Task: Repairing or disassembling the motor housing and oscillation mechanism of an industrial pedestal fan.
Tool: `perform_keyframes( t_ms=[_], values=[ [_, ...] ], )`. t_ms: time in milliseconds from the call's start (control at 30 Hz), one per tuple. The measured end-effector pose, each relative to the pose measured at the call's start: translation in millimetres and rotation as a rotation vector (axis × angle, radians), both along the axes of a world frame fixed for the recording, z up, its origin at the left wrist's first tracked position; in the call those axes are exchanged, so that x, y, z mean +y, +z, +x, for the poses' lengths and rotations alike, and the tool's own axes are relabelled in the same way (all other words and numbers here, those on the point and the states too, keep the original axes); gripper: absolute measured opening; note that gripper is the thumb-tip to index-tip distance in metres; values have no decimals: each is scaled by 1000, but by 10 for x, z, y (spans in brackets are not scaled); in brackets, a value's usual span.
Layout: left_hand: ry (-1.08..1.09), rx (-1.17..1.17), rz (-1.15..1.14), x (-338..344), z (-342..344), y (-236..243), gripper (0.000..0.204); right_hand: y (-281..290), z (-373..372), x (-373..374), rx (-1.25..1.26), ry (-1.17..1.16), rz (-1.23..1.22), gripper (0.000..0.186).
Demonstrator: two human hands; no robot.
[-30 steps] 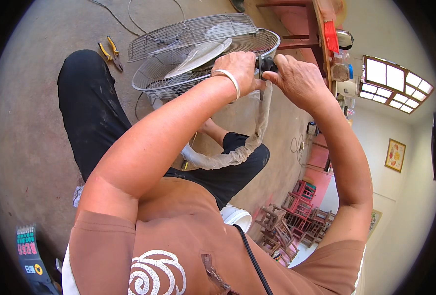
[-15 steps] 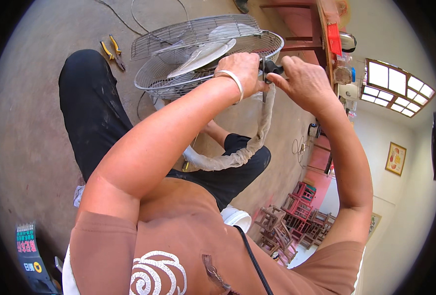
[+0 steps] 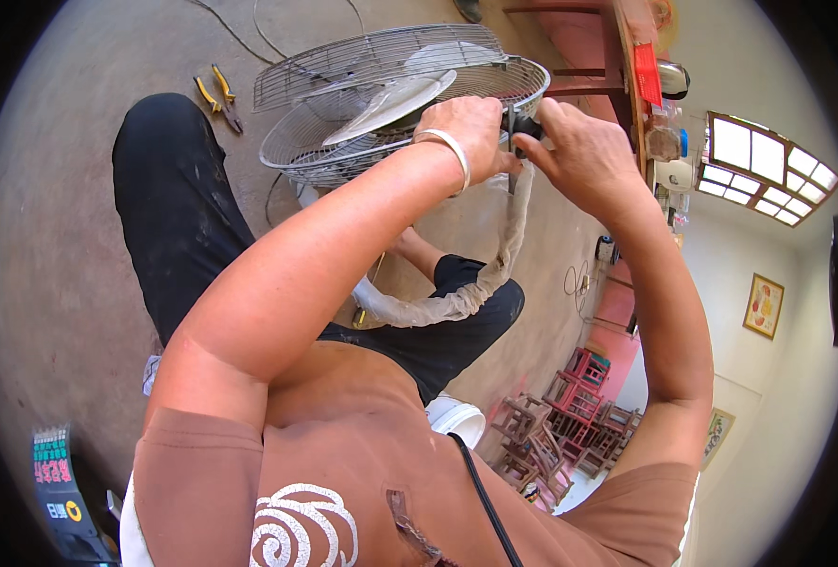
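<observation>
A wire fan cage (image 3: 296, 151) lies on the floor with its grille (image 3: 296, 76) tilted back over pale fan blades (image 3: 381, 106). A curved bracket wrapped in cloudy plastic (image 3: 480, 293) reaches from near my lap up to a black knob (image 3: 523, 125) at the cage's right side. My left hand (image 3: 461, 137) is closed at the bracket's upper end, its fingertips partly hidden. My right hand (image 3: 579, 151) has curled fingers and thumb on the black knob.
Yellow-handled pliers (image 3: 218, 102) and loose cables lie beside my bent knee. A wooden table (image 3: 617, 33) with a red basket (image 3: 647, 71) stands at the right. A white bucket (image 3: 458, 416) is behind my leg, stacked wooden stools (image 3: 584, 406) are farther off.
Both hands and the bracket's top have shifted slightly right since the first frame. My right hand's fingers have moved a little around the knob, and the fan cage has shifted slightly right.
</observation>
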State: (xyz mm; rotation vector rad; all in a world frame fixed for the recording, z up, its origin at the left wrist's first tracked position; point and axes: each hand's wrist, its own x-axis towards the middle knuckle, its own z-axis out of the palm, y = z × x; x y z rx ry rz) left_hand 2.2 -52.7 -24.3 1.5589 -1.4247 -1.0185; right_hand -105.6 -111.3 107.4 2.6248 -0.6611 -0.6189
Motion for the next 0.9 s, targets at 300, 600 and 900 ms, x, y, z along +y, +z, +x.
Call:
perform_keyframes(
  t_ms=[300, 600, 900],
  values=[
    [-3, 1, 6, 9, -25, -9, 57, -77, 62, 33, -36, -460, 66, 57],
    [11, -26, 21, 28, 7, 41, 56, -117, -147, 133, 18, 101, -141, 28],
    [6, -17, 24, 62, 18, 45, 56, -169, -185, 189, -396, -265, 144, 28]
  ],
)
